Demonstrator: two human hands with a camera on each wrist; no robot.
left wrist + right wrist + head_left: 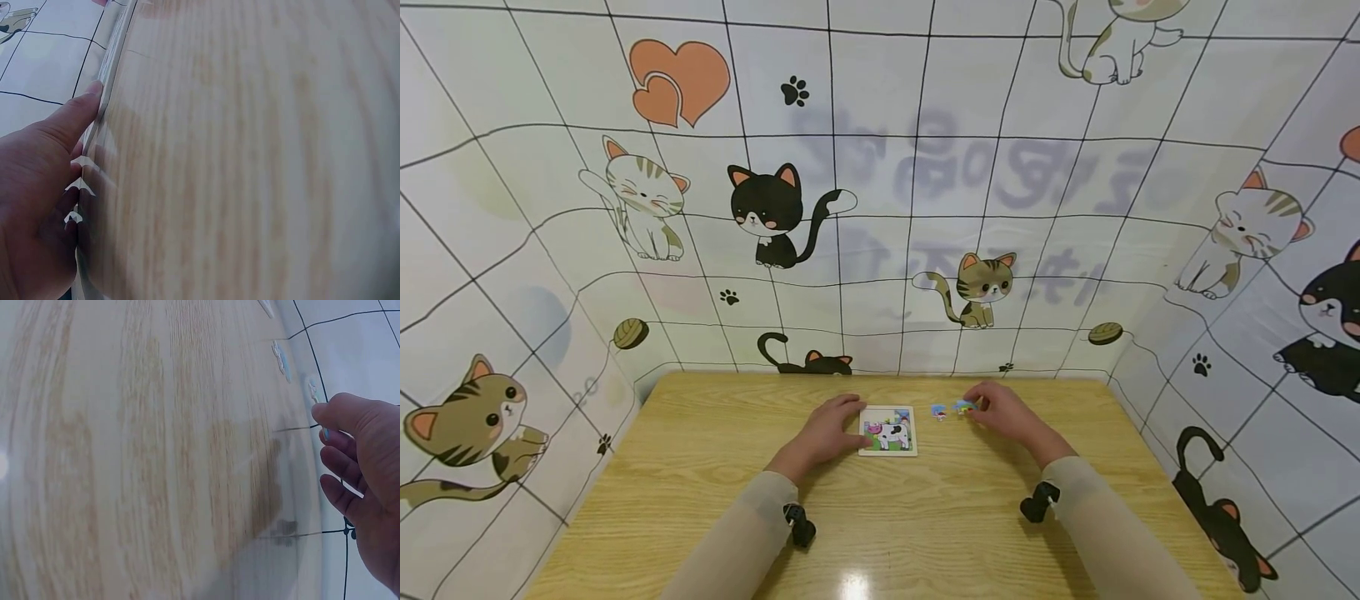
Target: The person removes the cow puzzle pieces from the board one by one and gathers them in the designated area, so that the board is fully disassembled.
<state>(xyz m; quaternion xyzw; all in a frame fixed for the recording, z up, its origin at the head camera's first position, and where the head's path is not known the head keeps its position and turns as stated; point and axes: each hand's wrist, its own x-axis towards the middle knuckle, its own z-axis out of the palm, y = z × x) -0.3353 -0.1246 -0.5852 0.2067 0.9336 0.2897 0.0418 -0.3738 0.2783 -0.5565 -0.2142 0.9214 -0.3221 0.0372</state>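
Observation:
In the head view, a small pale-rimmed picture board [887, 453] with a cow on it lies on the table. My left hand [827, 432] rests at its left side, fingers near the upper corner and thumb at the lower part. The left wrist view shows that hand [37, 187] with its thumb extended against a thin edge. To the board's right lies a small loose blue-and-white piece [938, 412]. My right hand [1003, 414] pinches another bluish piece [964, 407] by its right side. Seen from the right wrist, thumb and index finger of the hand [375, 450] meet on that piece [314, 391].
The light wood table [850, 533] reaches toward me under both forearms. White cloth [880, 192] with grid lines and cartoon cats stands behind the table and at both sides. Black wrist cameras sit on both sleeves.

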